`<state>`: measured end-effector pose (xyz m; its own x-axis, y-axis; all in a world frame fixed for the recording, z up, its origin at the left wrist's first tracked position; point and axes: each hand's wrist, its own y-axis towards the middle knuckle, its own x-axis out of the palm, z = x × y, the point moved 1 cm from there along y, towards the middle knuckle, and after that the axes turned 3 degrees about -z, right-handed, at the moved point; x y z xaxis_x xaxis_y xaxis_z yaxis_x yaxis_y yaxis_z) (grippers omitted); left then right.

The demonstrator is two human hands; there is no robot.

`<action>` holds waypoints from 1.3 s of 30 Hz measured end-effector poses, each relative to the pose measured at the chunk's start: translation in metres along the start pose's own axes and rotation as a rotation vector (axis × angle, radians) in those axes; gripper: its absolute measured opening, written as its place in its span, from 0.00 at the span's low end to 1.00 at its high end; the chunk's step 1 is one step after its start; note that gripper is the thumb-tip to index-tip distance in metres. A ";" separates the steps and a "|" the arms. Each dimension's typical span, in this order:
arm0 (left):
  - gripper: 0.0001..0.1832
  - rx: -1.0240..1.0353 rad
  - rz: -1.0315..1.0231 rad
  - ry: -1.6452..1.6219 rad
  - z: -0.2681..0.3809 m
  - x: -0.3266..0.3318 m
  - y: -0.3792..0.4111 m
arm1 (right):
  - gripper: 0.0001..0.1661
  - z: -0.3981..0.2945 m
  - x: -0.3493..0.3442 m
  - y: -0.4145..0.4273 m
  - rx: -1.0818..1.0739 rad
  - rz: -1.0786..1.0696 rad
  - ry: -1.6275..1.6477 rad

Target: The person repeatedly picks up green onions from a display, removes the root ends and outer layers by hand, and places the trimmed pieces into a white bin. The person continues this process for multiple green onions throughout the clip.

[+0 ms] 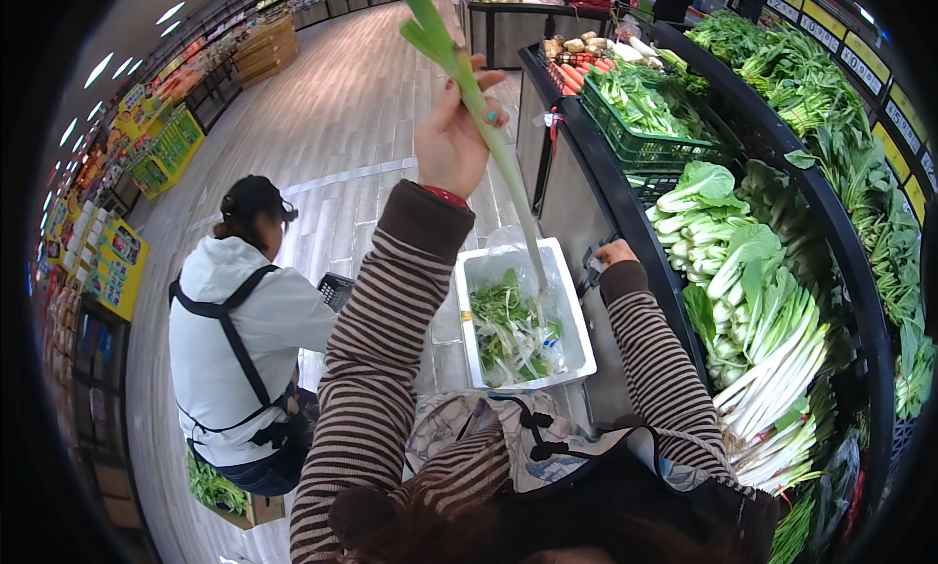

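Note:
Raised in front of me, my left hand (458,128) grips a long leek or large scallion (480,117), its green leaves up and its pale stalk slanting down. The stalk's lower end hangs over a white foam box (591,344) on the floor. Leafy green scraps (506,322) and clear plastic lie in the box. To the right of the box, my right hand (615,253) is at the side of the produce stand, touching or next to a small dark object (592,267). Its fingers are partly hidden, and whether it holds that object is unclear.
The produce stand (623,205) curves along the right, with bok choy (733,300), white-stemmed scallions (777,366) and a green crate (630,139) of greens. At left, a person in a white hoodie (242,322) sits near a cardboard box (264,509) of greens. Shelves line the far left.

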<state>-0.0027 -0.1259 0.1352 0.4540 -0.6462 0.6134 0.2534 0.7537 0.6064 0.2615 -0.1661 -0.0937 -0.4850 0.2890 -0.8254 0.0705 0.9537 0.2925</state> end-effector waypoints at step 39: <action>0.11 -0.219 -0.011 0.220 -0.123 -0.010 -0.046 | 0.05 -0.112 -0.125 0.017 -0.039 0.487 1.936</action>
<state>0.0861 -0.1392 0.0393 0.6181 -0.6311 0.4686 0.4265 0.7701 0.4745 0.2259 -0.1956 0.0686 -0.5617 -0.0074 0.8273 0.4607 0.8278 0.3202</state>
